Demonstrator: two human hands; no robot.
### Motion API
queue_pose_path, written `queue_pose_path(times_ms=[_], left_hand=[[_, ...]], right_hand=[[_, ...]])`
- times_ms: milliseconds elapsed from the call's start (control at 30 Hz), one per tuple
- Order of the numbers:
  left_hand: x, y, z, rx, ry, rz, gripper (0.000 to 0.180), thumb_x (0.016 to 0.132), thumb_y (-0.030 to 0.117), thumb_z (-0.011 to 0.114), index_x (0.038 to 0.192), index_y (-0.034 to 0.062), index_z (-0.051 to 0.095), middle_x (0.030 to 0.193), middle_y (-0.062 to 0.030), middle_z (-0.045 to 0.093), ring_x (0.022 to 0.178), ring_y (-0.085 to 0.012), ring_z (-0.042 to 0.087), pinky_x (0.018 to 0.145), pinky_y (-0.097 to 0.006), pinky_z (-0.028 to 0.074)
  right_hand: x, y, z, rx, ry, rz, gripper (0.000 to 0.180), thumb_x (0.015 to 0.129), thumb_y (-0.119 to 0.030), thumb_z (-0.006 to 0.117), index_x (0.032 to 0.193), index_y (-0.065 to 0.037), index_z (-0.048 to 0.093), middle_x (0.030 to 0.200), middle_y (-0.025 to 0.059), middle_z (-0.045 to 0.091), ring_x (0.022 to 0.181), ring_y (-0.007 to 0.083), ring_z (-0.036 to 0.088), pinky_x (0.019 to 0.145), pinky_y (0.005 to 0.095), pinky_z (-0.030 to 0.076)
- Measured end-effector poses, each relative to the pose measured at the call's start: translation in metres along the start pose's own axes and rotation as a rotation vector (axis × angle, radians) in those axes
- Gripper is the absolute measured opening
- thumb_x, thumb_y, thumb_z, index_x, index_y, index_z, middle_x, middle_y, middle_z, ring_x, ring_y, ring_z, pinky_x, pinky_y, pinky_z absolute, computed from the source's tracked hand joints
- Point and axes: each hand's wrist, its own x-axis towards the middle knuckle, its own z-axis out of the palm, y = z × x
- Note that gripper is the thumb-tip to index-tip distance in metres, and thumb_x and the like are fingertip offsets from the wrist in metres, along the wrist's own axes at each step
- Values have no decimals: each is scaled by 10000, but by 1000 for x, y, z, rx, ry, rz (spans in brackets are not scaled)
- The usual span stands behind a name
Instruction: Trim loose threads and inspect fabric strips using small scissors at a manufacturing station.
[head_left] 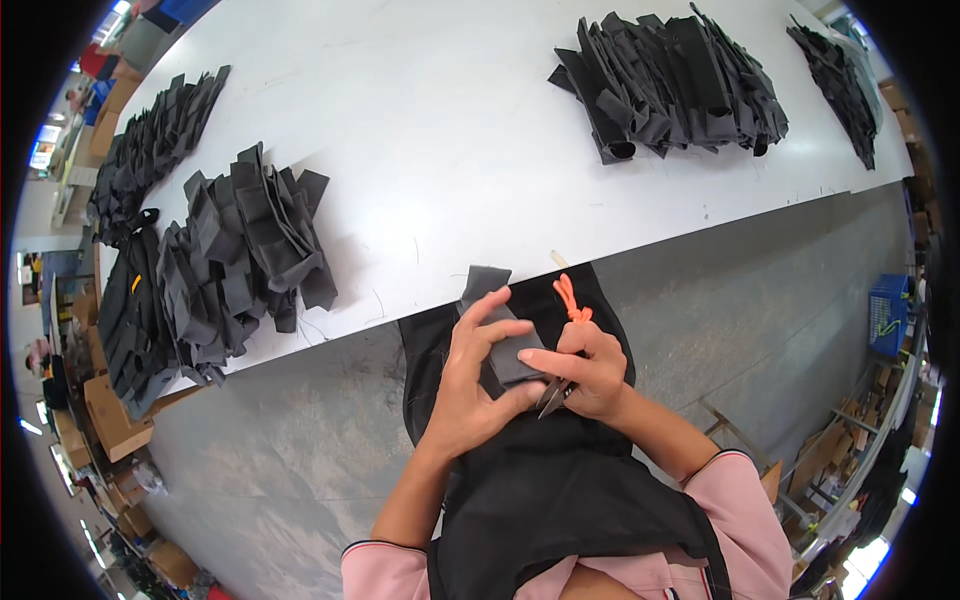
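My left hand (466, 388) is closed on a dark grey fabric piece (508, 348), with its thumb below and its fingers along the left side. The folded strip stands out past my fingertips toward the table edge. In my right hand (598, 376) is a pair of small thread snips (552, 398), blades pointing down and left, close to the lower end of the fabric. An orange cord (568, 296) sticks out of the top of my right fist. My right thumb reaches over onto the fabric. Most of the snips' handle is hidden in my palm.
A white table (430, 150) lies ahead. On its left are two bundles of dark fabric pieces (250, 240) and a black garment-like cloth (135, 310). More bundles (680, 90) lie at the far right. A blue crate (887, 315) stands on the right; cardboard boxes (115, 415) are at left.
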Motion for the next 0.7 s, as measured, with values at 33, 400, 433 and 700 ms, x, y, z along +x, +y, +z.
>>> queue_pose_path(times_ms=[33,400,433,700], left_hand=[[0,-4,1,4,-18,-5,425,728,185,744,1104,65,588,1283,-163,480,1110,-290,525,906,-374,431],[-7,-9,15,-406,266,-403,89,834,67,616,855,3,558,817,-10,572,750,-73,520,689,-217,423],[-8,-7,16,-403,298,-418,89,864,87,590,852,8,553,802,13,559,739,-47,494,671,-201,407],[-10,-7,14,-470,370,-491,97,883,89,591,834,9,565,766,27,565,694,-24,478,622,-185,397]], right_hand=[[0,-3,2,-6,15,37,339,613,10,725,932,-103,715,666,-1,415,517,116,417,440,249,330],[22,-7,6,781,-80,1132,97,858,-94,612,892,-5,592,705,-16,521,624,27,451,550,195,375],[18,-10,6,783,-79,1135,97,858,-94,612,892,-5,592,705,-16,521,624,27,451,550,195,375],[2,-14,-18,-240,-96,307,324,679,-39,723,985,-72,625,784,53,523,594,199,531,505,295,418]])
